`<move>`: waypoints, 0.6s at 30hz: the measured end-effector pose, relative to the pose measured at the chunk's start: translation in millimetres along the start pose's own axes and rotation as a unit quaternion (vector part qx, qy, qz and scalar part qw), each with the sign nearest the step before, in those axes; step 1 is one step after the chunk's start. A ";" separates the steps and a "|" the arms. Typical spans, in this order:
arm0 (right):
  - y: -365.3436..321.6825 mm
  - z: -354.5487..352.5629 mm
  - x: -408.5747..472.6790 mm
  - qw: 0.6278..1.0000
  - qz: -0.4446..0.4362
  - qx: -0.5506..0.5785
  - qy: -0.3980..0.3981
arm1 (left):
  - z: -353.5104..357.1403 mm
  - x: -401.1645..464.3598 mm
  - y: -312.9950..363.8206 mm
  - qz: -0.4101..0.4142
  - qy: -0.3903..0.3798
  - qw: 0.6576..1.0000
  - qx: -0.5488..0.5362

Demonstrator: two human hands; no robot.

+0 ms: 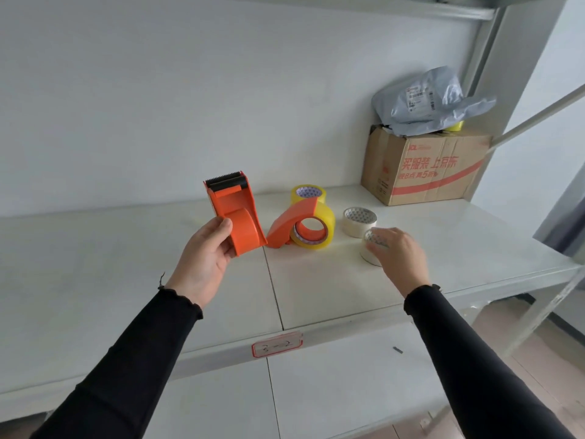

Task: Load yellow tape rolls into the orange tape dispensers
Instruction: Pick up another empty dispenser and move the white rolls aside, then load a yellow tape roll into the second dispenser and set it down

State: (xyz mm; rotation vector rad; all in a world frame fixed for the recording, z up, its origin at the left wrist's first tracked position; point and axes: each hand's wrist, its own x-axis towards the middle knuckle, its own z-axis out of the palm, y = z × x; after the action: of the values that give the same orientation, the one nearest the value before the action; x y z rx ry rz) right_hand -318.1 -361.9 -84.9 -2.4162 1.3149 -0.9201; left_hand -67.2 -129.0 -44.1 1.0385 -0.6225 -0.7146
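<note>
White metal shelving [95, 248] against a pale wall [158, 90] — perhaps tiled floor [538, 359] below.

Left hand [205, 258] gripping dispenser [235, 213], shelf [95, 264]

One orange tape dispenser [235, 213] had no roll in it and was held up off the white shelf [126, 255] in the left hand [205, 255], with its black toothed blade at the top. The second orange dispenser [292, 224] lay on its side on the shelf with a yellow tape roll [319, 229] already mounted on its hub. Another yellow roll [308, 193] stood flat just behind it, and two pale whitish rolls were to the right, the far one [359, 221] free and the near one [372, 251] under the fingers of the right hand [399, 258].
</note>
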 end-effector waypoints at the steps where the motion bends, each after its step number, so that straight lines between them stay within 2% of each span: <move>1: -9.1 -1.8 10.6 0.999 -0.004 0.036 0.005 | -0.1 2.0 0.0 -0.001 0.002 1.000 0.000; 3: -33.3 -4.0 40.4 0.995 -0.020 0.093 0.010 | -0.7 5.9 0.8 -0.001 0.012 1.000 0.001; 5: -58.2 1.3 79.3 0.992 -0.045 0.115 -0.020 | -2.3 11.5 1.4 0.004 0.022 1.000 0.003; 10: -94.7 49.8 176.1 0.969 -0.025 0.124 -0.210 | -9.2 26.8 3.5 0.005 0.041 0.999 0.003; 13: -97.2 81.6 205.3 0.952 -0.018 0.052 -0.301 | -12.4 33.1 4.0 -0.002 0.050 0.999 -0.005; 15: -93.5 95.7 212.7 0.938 -0.033 -0.051 -0.342 | -15.0 35.5 2.6 -0.010 0.047 0.999 -0.010; 16: -91.4 99.8 214.6 0.927 -0.050 -0.105 -0.356 | -16.2 36.8 1.4 -0.012 0.045 0.999 -0.012; 18: -85.8 108.3 216.5 0.927 -0.083 -0.156 -0.332 | -17.2 39.8 -0.3 -0.015 0.046 0.999 -0.012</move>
State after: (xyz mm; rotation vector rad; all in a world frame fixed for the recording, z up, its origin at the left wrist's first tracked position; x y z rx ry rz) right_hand -106.7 -500.1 -37.8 -2.7316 1.0547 0.1259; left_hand -29.7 -150.6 -46.0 1.0544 -0.5189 -0.6939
